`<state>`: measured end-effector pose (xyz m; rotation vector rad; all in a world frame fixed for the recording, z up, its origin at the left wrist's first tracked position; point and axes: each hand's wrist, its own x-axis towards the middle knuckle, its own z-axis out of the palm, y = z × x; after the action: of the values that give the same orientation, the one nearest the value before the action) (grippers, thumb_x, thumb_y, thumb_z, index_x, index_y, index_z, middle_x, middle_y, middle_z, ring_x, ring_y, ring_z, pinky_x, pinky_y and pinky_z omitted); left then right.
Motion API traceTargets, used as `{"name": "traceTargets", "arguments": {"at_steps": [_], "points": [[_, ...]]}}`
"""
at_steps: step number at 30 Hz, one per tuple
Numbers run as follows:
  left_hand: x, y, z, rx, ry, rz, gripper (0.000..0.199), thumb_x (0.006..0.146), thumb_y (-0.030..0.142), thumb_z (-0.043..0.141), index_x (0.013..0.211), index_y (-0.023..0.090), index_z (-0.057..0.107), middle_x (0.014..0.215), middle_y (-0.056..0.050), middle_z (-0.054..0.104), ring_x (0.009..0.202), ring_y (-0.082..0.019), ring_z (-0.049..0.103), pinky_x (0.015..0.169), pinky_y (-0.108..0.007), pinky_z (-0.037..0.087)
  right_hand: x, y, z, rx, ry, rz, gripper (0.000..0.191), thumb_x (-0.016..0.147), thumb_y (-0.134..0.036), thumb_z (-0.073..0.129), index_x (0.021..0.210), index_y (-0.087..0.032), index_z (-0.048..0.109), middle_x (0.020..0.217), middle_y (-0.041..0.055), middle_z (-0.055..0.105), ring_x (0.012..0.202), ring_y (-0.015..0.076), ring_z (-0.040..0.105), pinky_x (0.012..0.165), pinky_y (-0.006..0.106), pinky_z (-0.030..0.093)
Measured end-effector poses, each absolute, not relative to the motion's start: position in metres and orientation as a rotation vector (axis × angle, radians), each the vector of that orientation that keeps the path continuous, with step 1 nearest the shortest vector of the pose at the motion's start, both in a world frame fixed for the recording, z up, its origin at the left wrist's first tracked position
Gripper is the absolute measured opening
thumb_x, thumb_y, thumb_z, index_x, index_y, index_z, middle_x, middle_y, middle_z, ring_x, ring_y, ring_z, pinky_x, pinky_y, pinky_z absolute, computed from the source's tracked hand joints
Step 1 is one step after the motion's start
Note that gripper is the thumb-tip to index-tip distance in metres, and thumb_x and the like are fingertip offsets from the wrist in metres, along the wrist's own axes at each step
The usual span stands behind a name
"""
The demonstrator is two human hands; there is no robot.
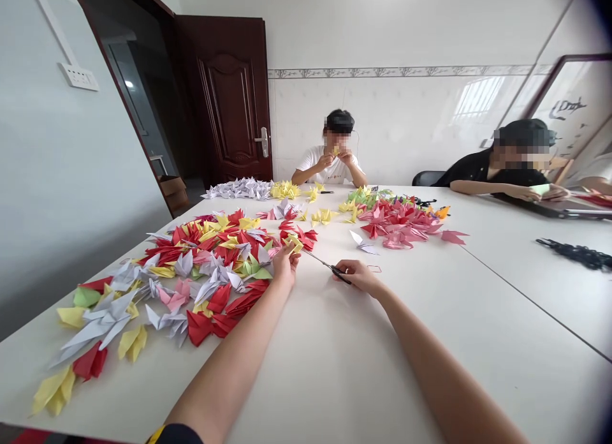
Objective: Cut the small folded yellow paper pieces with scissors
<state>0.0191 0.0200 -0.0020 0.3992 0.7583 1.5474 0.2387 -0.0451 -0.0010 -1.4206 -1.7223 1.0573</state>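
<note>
Nearest, the L hand (285, 265) is raised at the table edge of the heap, fingers pinched narrow on a small yellow paper piece (293, 243), which is thus kept up off the pile. The R hand (358, 277) is closed round black-handled scissors (329, 266), blades aimed across twd the yellow piece, so both are kept within close reach. A mixed heap of origami cranes (205, 284) in red, yellow, white & pink is spread on the white table (382, 367) left of the L arm, out of the hands' way. Further on, a pink & red crane pile (396, 224) is laid out, apparently grouped by colour, w/ a white crane (361, 243) just before it. At the far end, yellow paper is held up by a seated person (329, 166); a pale green sheet (540, 189) is held low by a 2nd person (497, 170) on the view's right.
</note>
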Motion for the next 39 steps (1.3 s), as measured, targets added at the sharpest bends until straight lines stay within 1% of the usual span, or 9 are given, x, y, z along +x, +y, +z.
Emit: {"name": "traceTargets", "arguments": {"at_steps": [3,8,12,15,17,23,28,33,39], "points": [[0.022,0.018,-0.002,0.439,0.733,1.541,0.021,0.061,0.015,0.080,0.075,0.012,0.065,0.063,0.003,0.058,0.046,-0.002,0.048,0.041,-0.013,0.032,0.238,-0.045,-0.003,-1.425,-1.735,1.005,0.030,0.071,-0.047,0.069,0.081,-0.019,0.071,0.065,-0.0005,0.062,0.050,0.0099,0.040,0.044,0.023,0.026],[0.025,0.018,-0.003,0.491,0.757,1.543,0.025,0.057,0.013,0.078,0.080,0.011,0.067,0.066,0.002,0.060,0.046,-0.001,0.044,0.043,-0.014,0.031,0.239,-0.041,-0.010,-1.362,-1.775,0.963,0.028,0.072,-0.045,0.068,0.078,-0.018,0.072,0.070,0.0021,0.066,0.057,0.0128,0.047,0.048,0.024,0.030],[0.024,0.018,-0.006,0.573,0.734,1.537,0.032,0.063,0.030,0.079,0.084,0.014,0.062,0.067,0.003,0.059,0.047,-0.004,0.050,0.045,-0.017,0.033,0.235,-0.038,-0.016,-1.406,-1.761,0.852,0.023,0.074,-0.041,0.065,0.077,-0.018,0.071,0.068,0.0017,0.066,0.058,0.0135,0.047,0.050,0.024,0.032],[0.022,0.016,-0.008,0.634,0.743,1.524,0.044,0.073,0.047,0.072,0.101,0.016,0.061,0.079,-0.003,0.066,0.051,-0.007,0.056,0.048,-0.019,0.038,0.230,-0.038,-0.021,-1.398,-1.693,0.575,0.014,0.075,-0.033,0.064,0.079,-0.020,0.066,0.072,0.0018,0.068,0.059,0.0144,0.048,0.055,0.025,0.037],[0.022,0.015,-0.008,0.687,0.755,1.517,0.046,0.076,0.050,0.069,0.106,0.015,0.061,0.083,-0.006,0.068,0.052,-0.007,0.056,0.050,-0.019,0.039,0.228,-0.039,-0.024,-1.335,-1.646,0.305,0.013,0.080,-0.031,0.059,0.087,-0.020,0.062,0.077,0.0029,0.069,0.059,0.0150,0.049,0.057,0.027,0.041],[0.025,0.016,-0.010,0.775,0.798,1.499,0.040,0.071,0.047,0.073,0.094,0.016,0.062,0.078,-0.004,0.066,0.056,-0.008,0.055,0.054,-0.021,0.040,0.227,-0.048,-0.027,-1.080,-1.624,-0.299,0.009,0.089,-0.027,0.049,0.094,-0.021,0.054,0.081,0.0072,0.064,0.071,0.0202,0.058,0.062,0.030,0.045],[0.026,0.017,-0.012,0.855,0.855,1.480,0.038,0.068,0.046,0.074,0.089,0.016,0.062,0.074,-0.003,0.065,0.057,-0.008,0.055,0.055,-0.020,0.039,0.226,-0.043,-0.024,-1.276,-1.479,-0.162,0.020,0.088,-0.041,0.053,0.091,-0.021,0.053,0.076,0.0042,0.063,0.063,0.0183,0.055,0.060,0.029,0.042],[0.026,0.016,-0.013,0.902,0.898,1.452,0.041,0.065,0.044,0.075,0.092,0.014,0.065,0.074,-0.003,0.066,0.055,-0.006,0.053,0.055,-0.019,0.039,0.234,-0.031,-0.018,-1.785,-1.215,0.295,0.043,0.080,-0.061,0.056,0.064,-0.023,0.046,0.061,0.0029,0.057,0.055,0.0173,0.049,0.050,0.027,0.031],[0.027,0.018,-0.017,0.998,0.925,1.452,0.032,0.064,0.036,0.072,0.087,0.015,0.067,0.073,-0.003,0.066,0.058,-0.009,0.057,0.057,-0.021,0.041,0.227,-0.033,-0.023,-1.833,-1.337,0.275,0.045,0.074,-0.064,0.060,0.063,-0.023,0.044,0.061,0.0009,0.056,0.055,0.0156,0.045,0.049,0.026,0.025]]}}
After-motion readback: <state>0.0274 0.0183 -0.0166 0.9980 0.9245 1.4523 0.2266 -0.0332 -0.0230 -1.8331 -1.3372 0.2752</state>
